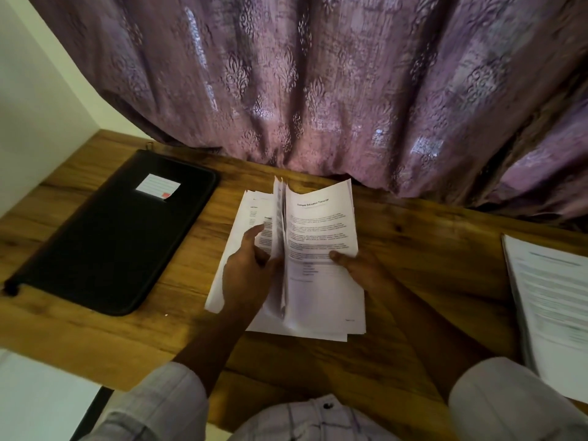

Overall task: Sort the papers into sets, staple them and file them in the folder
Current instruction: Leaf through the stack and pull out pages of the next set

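Note:
A stack of printed white papers (pixel 321 291) lies on the wooden desk (pixel 429 249) in front of me. My left hand (pixel 248 275) holds several sheets lifted on edge in the middle of the stack, with the fingers between the pages. My right hand (pixel 362 268) grips the right part of the stack, thumb on top of a page headed as an education transcript. A closed black zip folder (pixel 105 246) with a small white label lies flat at the left, apart from both hands.
A second pile of printed papers (pixel 553 310) lies at the desk's right edge. A purple patterned curtain (pixel 318 90) hangs along the back of the desk. A white wall stands at the left.

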